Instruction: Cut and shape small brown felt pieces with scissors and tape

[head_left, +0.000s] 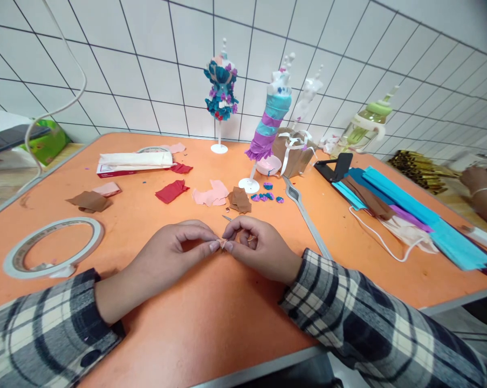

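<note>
Between my fingertips is a small crumpled pink-brown piece of paper (223, 244). My left hand (182, 245) pinches it from one side with thumb and forefinger. From the other side my right hand (259, 245) pinches it too. Just beyond my hands lie brown paper squares (239, 200), pink paper pieces (211, 194) and a red paper piece (171, 191). Several small teal-and-purple paper bits (267, 196) lie behind my right hand. A thin pointed metal tip (226, 217) shows near my right fingers, the rest hidden.
Small dress forms in teal (221, 91) and blue-purple paper (268, 124) stand at the back. A tape roll (25, 245) lies left, tweezers (308, 218) right of centre. Coloured paper strips (405, 188), a bottle (362, 129) and another person's arm (484, 188) are at right.
</note>
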`<state>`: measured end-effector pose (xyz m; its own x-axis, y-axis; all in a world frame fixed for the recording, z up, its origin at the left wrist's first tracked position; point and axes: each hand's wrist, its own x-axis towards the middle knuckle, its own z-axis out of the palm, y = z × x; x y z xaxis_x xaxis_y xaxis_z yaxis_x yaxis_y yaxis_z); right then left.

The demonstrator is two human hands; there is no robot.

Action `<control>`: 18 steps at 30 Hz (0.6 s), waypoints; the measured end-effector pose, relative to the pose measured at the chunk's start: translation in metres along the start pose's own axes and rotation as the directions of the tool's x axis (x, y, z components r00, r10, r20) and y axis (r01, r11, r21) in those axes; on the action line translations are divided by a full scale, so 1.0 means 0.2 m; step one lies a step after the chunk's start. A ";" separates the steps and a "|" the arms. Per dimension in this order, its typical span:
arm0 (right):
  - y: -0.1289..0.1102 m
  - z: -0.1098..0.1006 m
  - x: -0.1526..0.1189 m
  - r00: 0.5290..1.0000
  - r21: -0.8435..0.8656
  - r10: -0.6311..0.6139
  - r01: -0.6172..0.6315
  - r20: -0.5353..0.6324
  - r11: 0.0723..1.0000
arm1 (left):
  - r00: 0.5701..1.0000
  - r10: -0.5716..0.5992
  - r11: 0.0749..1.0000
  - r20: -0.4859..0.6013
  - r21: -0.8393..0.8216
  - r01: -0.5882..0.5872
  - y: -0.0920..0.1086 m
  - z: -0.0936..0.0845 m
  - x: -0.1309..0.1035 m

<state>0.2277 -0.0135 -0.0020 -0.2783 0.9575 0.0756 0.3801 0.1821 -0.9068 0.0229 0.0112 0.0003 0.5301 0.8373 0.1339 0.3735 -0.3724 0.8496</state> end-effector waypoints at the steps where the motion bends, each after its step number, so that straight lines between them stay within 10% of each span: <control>1: 0.00 0.00 0.00 1.000 -0.012 -0.016 0.016 -0.011 1.000 | 1.000 0.000 1.000 -0.001 0.005 0.000 0.00 0.00 0.00; 18: 0.03 0.01 0.01 0.999 0.040 0.050 -0.051 0.020 0.998 | 0.994 -0.110 0.985 0.016 -0.133 0.111 0.01 0.00 0.01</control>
<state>0.2285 -0.0110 -0.0077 -0.2769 0.9607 0.0218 0.3577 0.1241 -0.9256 0.0250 0.0117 0.0019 0.4979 0.8667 0.0315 0.3255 -0.2204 0.9195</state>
